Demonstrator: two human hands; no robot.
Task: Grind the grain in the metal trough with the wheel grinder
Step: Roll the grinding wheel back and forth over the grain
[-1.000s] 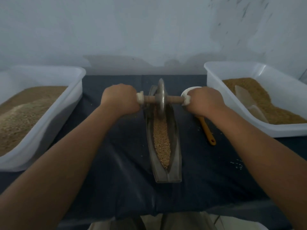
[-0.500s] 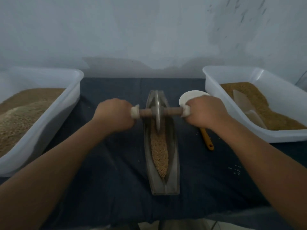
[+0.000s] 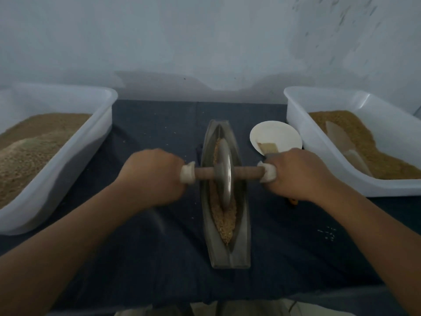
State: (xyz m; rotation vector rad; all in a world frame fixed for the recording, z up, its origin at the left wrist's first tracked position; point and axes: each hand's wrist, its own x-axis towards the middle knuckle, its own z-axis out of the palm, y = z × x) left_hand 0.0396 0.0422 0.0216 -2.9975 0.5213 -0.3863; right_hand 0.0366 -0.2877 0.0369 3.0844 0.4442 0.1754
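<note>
A long metal trough (image 3: 225,247) lies in the middle of the frame on a dark blue cloth (image 3: 148,247), its narrow end pointing up toward the pale wall. A line of tan grain (image 3: 224,226) fills its groove. The wheel grinder (image 3: 224,174) stands upright in the trough at about its middle, its metal disc sunk into the grain and its wooden axle lying crosswise over the rims. The left hand (image 3: 152,179) is wrapped tight around the left end of the axle, the right hand (image 3: 298,176) around the right end, both fists closed on it. At the far left of the frame sits a white tub (image 3: 68,156) heaped with brownish meal; at the far right a second white tub (image 3: 319,160) holds darker grain. Just above the right hand, a small white dish (image 3: 275,135) with a brush (image 3: 268,148) in it rests on the cloth.
</note>
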